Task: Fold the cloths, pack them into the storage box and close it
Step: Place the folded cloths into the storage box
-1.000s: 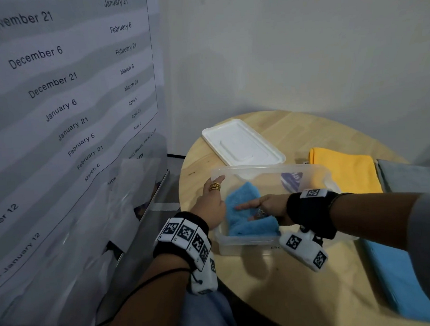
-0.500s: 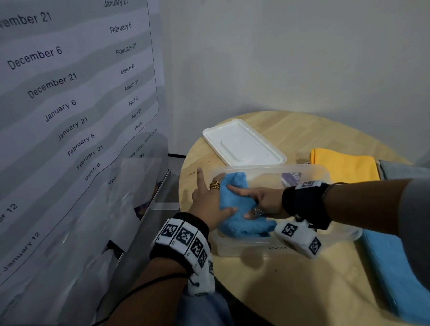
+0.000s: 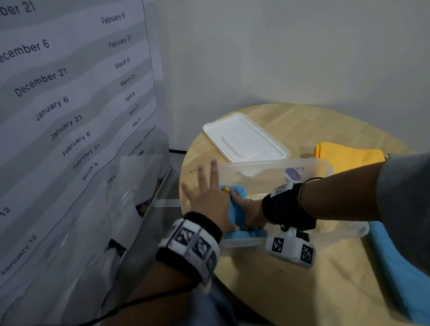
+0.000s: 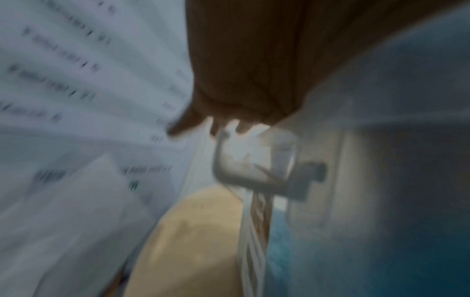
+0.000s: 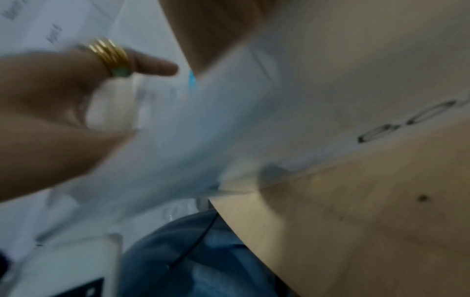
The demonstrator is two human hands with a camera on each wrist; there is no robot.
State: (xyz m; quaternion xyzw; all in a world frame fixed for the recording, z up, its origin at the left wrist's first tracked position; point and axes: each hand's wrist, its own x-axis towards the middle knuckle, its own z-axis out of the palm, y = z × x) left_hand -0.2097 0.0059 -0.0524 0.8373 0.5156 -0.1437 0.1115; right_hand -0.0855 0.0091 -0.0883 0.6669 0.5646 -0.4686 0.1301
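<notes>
Blue cloth being settled into the left end of the box.

The left hand (image 3: 210,200) is spread, fingers straight, against the outer left wall of the clear box (image 3: 315,167), which sits at the table's (image 3: 300,282) near-left edge. The right hand (image 3: 246,209) reaches inside and lies on the blue cloth (image 3: 238,212); whether it presses flat or pinches I cannot tell, as both wrist views are blurred. To do this well, brace the box, push the cloth flat into the corner and leave room for the yellow cloth (image 3: 349,157) and the second blue cloth (image 3: 411,277) lying right. The lid (image 3: 245,137) waits behind the box.
</notes>
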